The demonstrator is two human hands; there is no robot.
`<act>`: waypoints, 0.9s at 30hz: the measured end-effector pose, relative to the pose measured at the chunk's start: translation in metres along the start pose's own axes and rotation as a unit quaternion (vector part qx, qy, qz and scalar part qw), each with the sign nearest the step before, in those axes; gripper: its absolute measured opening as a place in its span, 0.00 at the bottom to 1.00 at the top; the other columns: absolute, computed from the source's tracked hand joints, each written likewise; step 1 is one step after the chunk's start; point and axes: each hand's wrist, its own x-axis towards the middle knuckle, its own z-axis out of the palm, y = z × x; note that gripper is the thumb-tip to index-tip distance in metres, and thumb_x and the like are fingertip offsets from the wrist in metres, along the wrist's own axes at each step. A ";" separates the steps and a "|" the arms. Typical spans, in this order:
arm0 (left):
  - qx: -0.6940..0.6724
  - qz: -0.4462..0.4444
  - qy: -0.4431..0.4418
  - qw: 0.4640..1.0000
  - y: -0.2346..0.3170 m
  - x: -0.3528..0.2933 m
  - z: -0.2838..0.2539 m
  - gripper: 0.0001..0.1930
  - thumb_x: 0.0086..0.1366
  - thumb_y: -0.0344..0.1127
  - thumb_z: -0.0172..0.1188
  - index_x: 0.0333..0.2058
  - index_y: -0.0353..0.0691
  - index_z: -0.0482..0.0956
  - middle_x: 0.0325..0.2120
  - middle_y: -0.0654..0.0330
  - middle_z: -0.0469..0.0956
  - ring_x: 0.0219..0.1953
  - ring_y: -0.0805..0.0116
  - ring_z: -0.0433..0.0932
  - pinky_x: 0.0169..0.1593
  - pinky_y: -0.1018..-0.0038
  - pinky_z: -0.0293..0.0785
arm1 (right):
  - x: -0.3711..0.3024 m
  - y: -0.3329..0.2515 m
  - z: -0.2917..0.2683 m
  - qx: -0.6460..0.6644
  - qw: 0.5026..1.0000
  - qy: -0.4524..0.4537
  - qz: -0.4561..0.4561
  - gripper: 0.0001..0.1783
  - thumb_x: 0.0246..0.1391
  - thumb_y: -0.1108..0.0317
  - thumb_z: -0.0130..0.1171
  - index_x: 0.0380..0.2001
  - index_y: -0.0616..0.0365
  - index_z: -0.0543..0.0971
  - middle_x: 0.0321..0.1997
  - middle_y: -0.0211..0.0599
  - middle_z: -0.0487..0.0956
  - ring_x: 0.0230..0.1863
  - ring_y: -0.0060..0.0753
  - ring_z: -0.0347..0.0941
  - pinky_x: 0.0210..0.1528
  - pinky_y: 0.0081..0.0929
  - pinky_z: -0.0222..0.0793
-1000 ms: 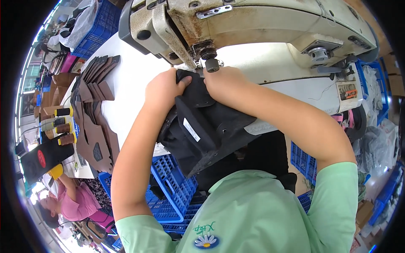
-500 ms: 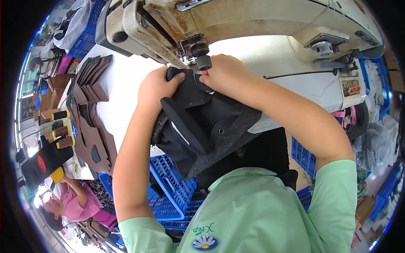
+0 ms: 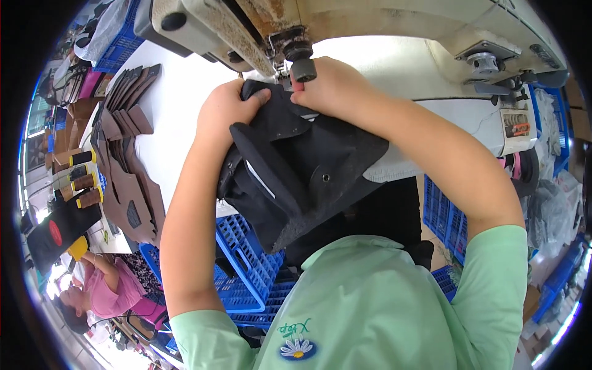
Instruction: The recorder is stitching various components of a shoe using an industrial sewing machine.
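A black fabric piece (image 3: 345, 160), partly sewn together, hangs over the near edge of the sewing machine's table, with a metal eyelet and a padded strip on it. My left hand (image 3: 225, 111) pinches its upper edge, thumb on top, left of the presser foot. On the other side, my right hand (image 3: 330, 86) grips the same edge close to the foot, its fingertips partly hidden behind a dark round machine part. The sewing machine (image 3: 382, 21) stands over the work, and its needle area (image 3: 283, 71) is right between my hands.
Stacked brown cut pieces (image 3: 126, 179) lie on the white table (image 3: 176, 92) to the left, near several thread spools (image 3: 86, 182). Below the table stand blue crates (image 3: 246, 265). A person in pink (image 3: 114, 287) sits at far left. Clear plastic bags (image 3: 549, 216) are at right.
The whole scene sits slightly higher in the picture, as the view has shifted. Both hands keep hold of the black fabric piece, which stays nearly unchanged at the needle.
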 end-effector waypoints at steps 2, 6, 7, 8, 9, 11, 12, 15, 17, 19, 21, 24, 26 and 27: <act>-0.004 0.006 0.002 1.000 -0.003 0.002 0.001 0.24 0.57 0.55 0.64 0.33 0.35 0.83 0.28 0.45 0.82 0.34 0.46 0.81 0.41 0.60 0.75 | 0.002 0.000 -0.001 -0.008 1.000 -0.003 -0.013 0.11 0.44 0.59 0.67 0.26 0.52 0.79 0.26 0.39 0.80 0.32 0.47 0.77 0.35 0.41 0.70; -0.004 0.026 0.021 0.999 -0.002 0.010 0.001 0.24 0.57 0.55 0.64 0.32 0.34 0.83 0.27 0.45 0.82 0.34 0.47 0.81 0.41 0.61 0.75 | 0.006 0.002 -0.009 0.003 1.000 -0.004 -0.023 0.10 0.43 0.60 0.66 0.25 0.54 0.79 0.26 0.40 0.80 0.34 0.47 0.78 0.38 0.42 0.72; -0.003 0.032 0.021 0.999 -0.001 0.011 0.000 0.24 0.57 0.55 0.64 0.33 0.34 0.83 0.27 0.45 0.82 0.34 0.48 0.81 0.41 0.61 0.75 | 0.006 0.003 -0.011 0.016 0.999 -0.013 -0.032 0.10 0.42 0.62 0.65 0.25 0.56 0.80 0.28 0.42 0.81 0.37 0.50 0.79 0.41 0.44 0.74; -0.023 0.033 0.017 0.999 0.000 0.011 0.000 0.24 0.57 0.55 0.63 0.35 0.35 0.84 0.28 0.46 0.82 0.34 0.48 0.81 0.41 0.62 0.75 | 0.011 0.003 -0.012 -0.007 1.000 -0.026 -0.005 0.12 0.44 0.56 0.67 0.26 0.52 0.80 0.23 0.38 0.79 0.29 0.41 0.77 0.34 0.38 0.69; -0.027 0.037 0.016 0.999 0.001 0.011 -0.001 0.24 0.57 0.55 0.63 0.35 0.35 0.84 0.28 0.46 0.82 0.34 0.48 0.81 0.41 0.62 0.75 | 0.012 0.004 -0.013 -0.006 1.000 -0.027 -0.004 0.12 0.44 0.56 0.67 0.26 0.52 0.80 0.23 0.38 0.79 0.29 0.41 0.77 0.34 0.38 0.69; 0.001 0.024 0.029 0.999 0.002 0.013 -0.002 0.24 0.57 0.55 0.63 0.37 0.36 0.84 0.28 0.47 0.83 0.34 0.49 0.82 0.41 0.62 0.75 | 0.015 0.006 -0.015 0.001 0.999 -0.031 -0.013 0.15 0.44 0.53 0.68 0.27 0.53 0.82 0.24 0.40 0.80 0.31 0.43 0.78 0.37 0.39 0.70; 0.034 -0.008 0.010 0.999 0.002 0.016 -0.004 0.24 0.57 0.55 0.63 0.38 0.38 0.85 0.30 0.47 0.83 0.35 0.49 0.82 0.42 0.62 0.75 | 0.017 0.007 -0.015 0.001 0.999 -0.031 -0.012 0.15 0.44 0.53 0.68 0.27 0.53 0.82 0.24 0.40 0.80 0.31 0.43 0.78 0.37 0.39 0.70; 0.011 0.079 0.065 0.995 -0.001 0.022 -0.001 0.24 0.57 0.55 0.63 0.40 0.40 0.85 0.31 0.46 0.83 0.36 0.49 0.82 0.43 0.62 0.75 | 0.022 0.009 -0.013 -0.090 0.996 -0.001 -0.008 0.19 0.45 0.49 0.69 0.29 0.55 0.83 0.26 0.44 0.81 0.33 0.47 0.79 0.41 0.41 0.72; 0.038 0.117 0.086 0.989 -0.005 0.028 0.001 0.24 0.57 0.55 0.63 0.42 0.41 0.85 0.33 0.45 0.83 0.38 0.49 0.82 0.44 0.62 0.75 | 0.027 0.011 -0.013 -0.136 0.988 -0.016 -0.067 0.23 0.46 0.46 0.69 0.30 0.57 0.83 0.29 0.48 0.82 0.36 0.51 0.79 0.43 0.42 0.74; 0.064 0.122 0.096 0.986 -0.009 0.031 0.002 0.24 0.56 0.54 0.63 0.43 0.41 0.85 0.34 0.45 0.83 0.38 0.49 0.82 0.45 0.62 0.75 | 0.029 0.013 -0.014 -0.095 0.993 -0.021 -0.063 0.23 0.46 0.46 0.68 0.30 0.57 0.83 0.30 0.48 0.82 0.36 0.52 0.79 0.43 0.42 0.74; 0.045 0.124 0.094 0.987 -0.013 0.033 0.004 0.24 0.56 0.53 0.63 0.44 0.42 0.85 0.35 0.45 0.83 0.39 0.49 0.82 0.45 0.62 0.75 | 0.031 0.013 -0.014 -0.064 0.996 -0.020 -0.065 0.23 0.46 0.46 0.68 0.31 0.57 0.83 0.30 0.49 0.82 0.36 0.52 0.79 0.42 0.42 0.74; 0.018 0.135 0.093 0.986 -0.016 0.034 0.004 0.24 0.55 0.53 0.63 0.44 0.42 0.85 0.36 0.46 0.83 0.39 0.49 0.82 0.45 0.62 0.75 | 0.032 0.013 -0.014 -0.098 0.992 -0.046 -0.061 0.23 0.46 0.46 0.68 0.31 0.57 0.83 0.31 0.49 0.82 0.37 0.53 0.80 0.41 0.42 0.75; 0.012 0.145 0.096 0.985 -0.015 0.035 0.004 0.24 0.55 0.53 0.63 0.44 0.43 0.85 0.36 0.46 0.83 0.39 0.49 0.82 0.45 0.62 0.75 | 0.031 0.013 -0.015 -0.057 0.996 -0.024 -0.064 0.09 0.43 0.62 0.63 0.27 0.54 0.82 0.29 0.45 0.81 0.36 0.53 0.78 0.40 0.44 0.74; 0.014 0.148 0.097 0.984 -0.015 0.036 0.003 0.24 0.55 0.53 0.63 0.45 0.43 0.85 0.36 0.46 0.84 0.40 0.49 0.82 0.45 0.62 0.75 | 0.031 0.013 -0.015 -0.057 0.996 -0.024 -0.065 0.09 0.43 0.62 0.63 0.27 0.54 0.82 0.29 0.45 0.81 0.36 0.53 0.78 0.40 0.44 0.74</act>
